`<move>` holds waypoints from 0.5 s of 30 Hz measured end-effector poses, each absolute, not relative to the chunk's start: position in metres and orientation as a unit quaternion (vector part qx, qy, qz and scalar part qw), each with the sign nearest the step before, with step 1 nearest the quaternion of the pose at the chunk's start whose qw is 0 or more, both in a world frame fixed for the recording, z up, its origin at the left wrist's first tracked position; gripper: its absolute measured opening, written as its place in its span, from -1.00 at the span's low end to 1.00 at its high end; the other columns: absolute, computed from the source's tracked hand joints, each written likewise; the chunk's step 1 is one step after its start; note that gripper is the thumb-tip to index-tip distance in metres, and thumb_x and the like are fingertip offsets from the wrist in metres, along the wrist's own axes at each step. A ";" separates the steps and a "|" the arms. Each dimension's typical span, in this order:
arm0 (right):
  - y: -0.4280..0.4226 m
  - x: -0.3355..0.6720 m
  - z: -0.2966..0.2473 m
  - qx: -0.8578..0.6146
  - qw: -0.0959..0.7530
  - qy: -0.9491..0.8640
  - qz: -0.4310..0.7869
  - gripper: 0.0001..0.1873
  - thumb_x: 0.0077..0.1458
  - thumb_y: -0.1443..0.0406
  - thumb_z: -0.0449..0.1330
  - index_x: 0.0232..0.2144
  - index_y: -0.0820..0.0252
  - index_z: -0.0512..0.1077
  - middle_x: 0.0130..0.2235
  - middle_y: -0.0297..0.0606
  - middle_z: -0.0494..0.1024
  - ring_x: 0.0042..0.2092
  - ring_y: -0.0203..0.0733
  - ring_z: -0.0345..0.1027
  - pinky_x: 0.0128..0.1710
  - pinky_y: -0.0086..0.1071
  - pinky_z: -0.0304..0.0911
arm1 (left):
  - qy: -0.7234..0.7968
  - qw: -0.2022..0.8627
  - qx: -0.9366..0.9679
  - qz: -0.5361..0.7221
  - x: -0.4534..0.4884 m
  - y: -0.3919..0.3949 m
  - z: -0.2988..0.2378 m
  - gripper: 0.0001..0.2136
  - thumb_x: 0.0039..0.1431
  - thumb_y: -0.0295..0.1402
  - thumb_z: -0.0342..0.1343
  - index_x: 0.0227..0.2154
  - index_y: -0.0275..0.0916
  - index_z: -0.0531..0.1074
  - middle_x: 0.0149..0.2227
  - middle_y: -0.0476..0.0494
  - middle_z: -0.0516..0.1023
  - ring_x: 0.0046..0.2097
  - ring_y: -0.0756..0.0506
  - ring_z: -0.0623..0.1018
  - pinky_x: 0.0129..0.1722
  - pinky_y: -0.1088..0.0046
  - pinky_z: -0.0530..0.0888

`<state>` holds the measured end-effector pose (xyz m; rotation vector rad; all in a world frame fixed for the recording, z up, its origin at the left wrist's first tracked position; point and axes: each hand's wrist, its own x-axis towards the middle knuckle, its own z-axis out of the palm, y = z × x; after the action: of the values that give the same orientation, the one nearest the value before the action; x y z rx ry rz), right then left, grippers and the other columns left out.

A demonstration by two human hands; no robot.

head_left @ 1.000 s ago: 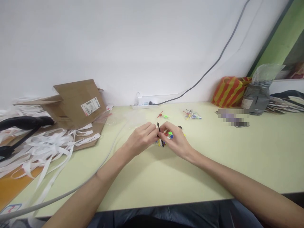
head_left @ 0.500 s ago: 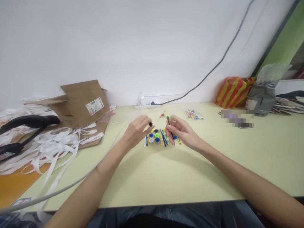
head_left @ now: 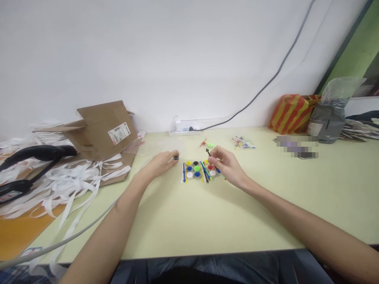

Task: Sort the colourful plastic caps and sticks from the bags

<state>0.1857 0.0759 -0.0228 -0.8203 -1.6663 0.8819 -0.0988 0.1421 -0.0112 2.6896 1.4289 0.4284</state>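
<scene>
Between the fingertips of my left hand [head_left: 161, 162] is a small round black disc [head_left: 176, 158], low over the table left of the coloured parts. My right hand [head_left: 226, 163] pinches a black arrow-shaped piece [head_left: 208, 152], its head pointing up and left. Between the hands lie rows of round coloured discs, among them a green disc [head_left: 197, 168] and a red disc [head_left: 210, 167]. Thin arrow strips lie beside them, such as a blue arrow [head_left: 184, 173] on the left. My right hand partly covers the discs at the right end.
Behind the hands lie a red spinner piece [head_left: 203, 142], a green piece [head_left: 210, 145] and a clear bag of coloured parts [head_left: 243, 142]. A cardboard box [head_left: 103, 130] and white straps [head_left: 71, 181] occupy the left. A power strip [head_left: 184, 132] sits by the wall.
My left hand has moved left and down with the black disc, away from the rows. My right hand still pinches the black arrow, now tilted left, and more discs show beside it.
</scene>
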 end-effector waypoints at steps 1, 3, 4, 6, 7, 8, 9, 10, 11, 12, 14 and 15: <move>0.076 0.185 -0.022 -0.357 0.521 -0.696 0.341 -0.75 0.17 0.11 0.20 -0.37 0.17 0.34 -0.37 -0.33 0.41 -0.35 -0.29 0.33 -0.36 -0.41 0.24 | 0.457 0.030 0.879 0.135 -0.100 0.142 -0.011 -0.78 0.26 -0.23 -0.01 -0.13 -0.12 0.47 -0.15 -0.15 0.54 -0.13 -0.18 0.52 -0.14 0.33 0.38; 0.074 0.184 -0.021 -0.387 0.523 -0.691 0.314 -0.73 0.11 0.10 0.26 -0.42 0.19 0.41 -0.40 -0.33 0.41 -0.35 -0.28 0.31 -0.34 -0.40 0.23 | 0.445 0.030 0.886 0.126 -0.102 0.144 -0.012 -0.80 0.25 -0.25 0.00 -0.21 -0.13 0.50 -0.14 -0.15 0.52 -0.12 -0.18 0.51 -0.13 0.33 0.38; 0.073 0.184 -0.020 -0.397 0.523 -0.681 0.324 -0.71 0.09 0.09 0.27 -0.43 0.20 0.43 -0.43 -0.34 0.41 -0.38 -0.29 0.30 -0.36 -0.41 0.21 | 0.447 0.036 0.886 0.121 -0.102 0.145 -0.013 -0.80 0.24 -0.26 0.00 -0.23 -0.13 0.51 -0.14 -0.14 0.51 -0.13 -0.17 0.51 -0.15 0.34 0.38; 0.071 0.182 -0.018 -0.411 0.523 -0.648 0.372 -0.67 0.06 0.05 0.29 -0.44 0.23 0.45 -0.49 -0.33 0.43 -0.43 -0.30 0.28 -0.41 -0.42 0.19 | 0.456 0.056 0.881 0.113 -0.102 0.147 -0.015 -0.79 0.24 -0.26 -0.01 -0.22 -0.12 0.53 -0.17 -0.13 0.52 -0.18 -0.15 0.51 -0.21 0.36 0.38; 0.070 0.181 -0.017 -0.414 0.522 -0.630 0.399 -0.65 0.04 0.04 0.29 -0.44 0.24 0.45 -0.51 -0.32 0.45 -0.45 -0.30 0.29 -0.43 -0.43 0.18 | 0.458 0.068 0.879 0.111 -0.102 0.147 -0.016 -0.78 0.23 -0.26 0.00 -0.20 -0.12 0.53 -0.19 -0.13 0.53 -0.21 -0.14 0.52 -0.23 0.37 0.38; 0.070 0.180 -0.016 -0.416 0.519 -0.618 0.419 -0.64 0.04 0.03 0.28 -0.45 0.24 0.46 -0.51 -0.30 0.48 -0.46 -0.30 0.29 -0.45 -0.44 0.17 | 0.460 0.078 0.878 0.109 -0.102 0.148 -0.016 -0.78 0.22 -0.26 0.02 -0.20 -0.13 0.54 -0.21 -0.13 0.54 -0.23 -0.13 0.52 -0.25 0.37 0.38; 0.071 0.178 -0.015 -0.418 0.514 -0.612 0.432 -0.63 0.04 0.03 0.27 -0.46 0.25 0.47 -0.52 -0.28 0.50 -0.47 -0.30 0.28 -0.47 -0.45 0.16 | 0.461 0.083 0.877 0.110 -0.101 0.148 -0.017 -0.78 0.20 -0.25 0.04 -0.19 -0.14 0.54 -0.23 -0.13 0.55 -0.25 -0.13 0.52 -0.26 0.37 0.38; 0.073 0.175 -0.013 -0.421 0.504 -0.615 0.437 -0.63 0.06 0.04 0.25 -0.47 0.26 0.47 -0.53 -0.27 0.51 -0.49 -0.32 0.26 -0.48 -0.45 0.15 | 0.463 0.086 0.875 0.112 -0.101 0.148 -0.017 -0.77 0.17 -0.25 0.06 -0.18 -0.15 0.54 -0.26 -0.13 0.55 -0.27 -0.13 0.52 -0.27 0.38 0.38; 0.077 0.172 -0.012 -0.426 0.488 -0.626 0.436 -0.63 0.07 0.05 0.23 -0.50 0.26 0.48 -0.54 -0.26 0.51 -0.52 -0.34 0.23 -0.51 -0.46 0.12 | 0.466 0.087 0.873 0.115 -0.100 0.148 -0.018 -0.76 0.16 -0.24 0.08 -0.17 -0.16 0.53 -0.29 -0.12 0.55 -0.30 -0.13 0.52 -0.30 0.38 0.38; 0.082 0.167 -0.010 -0.432 0.464 -0.643 0.430 -0.62 0.09 0.07 0.20 -0.54 0.26 0.47 -0.55 -0.26 0.51 -0.55 -0.36 0.18 -0.54 -0.46 0.07 | 0.470 0.088 0.870 0.119 -0.099 0.148 -0.017 -0.75 0.15 -0.24 0.09 -0.15 -0.16 0.52 -0.31 -0.11 0.55 -0.31 -0.13 0.51 -0.32 0.39 0.37; 0.095 0.155 -0.004 -0.445 0.402 -0.693 0.399 -0.63 0.09 0.13 0.17 -0.62 0.27 0.45 -0.59 -0.28 0.49 -0.60 -0.40 0.08 -0.59 -0.46 -0.01 | 0.473 0.090 0.868 0.122 -0.098 0.146 -0.016 -0.74 0.14 -0.24 0.09 -0.14 -0.16 0.49 -0.33 -0.09 0.55 -0.34 -0.12 0.50 -0.36 0.40 0.36; 0.103 0.148 -0.002 -0.452 0.368 -0.722 0.373 -0.64 0.08 0.18 0.15 -0.65 0.27 0.44 -0.61 -0.28 0.47 -0.61 -0.40 0.06 -0.59 -0.46 -0.04 | 0.472 0.091 0.868 0.122 -0.097 0.145 -0.016 -0.76 0.13 -0.24 0.09 -0.15 -0.17 0.48 -0.34 -0.09 0.54 -0.35 -0.11 0.50 -0.36 0.41 0.35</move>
<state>0.1478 0.1029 -0.0018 -1.1599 -1.8535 0.9590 -0.0974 0.1448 -0.0155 2.5808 1.4026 0.3624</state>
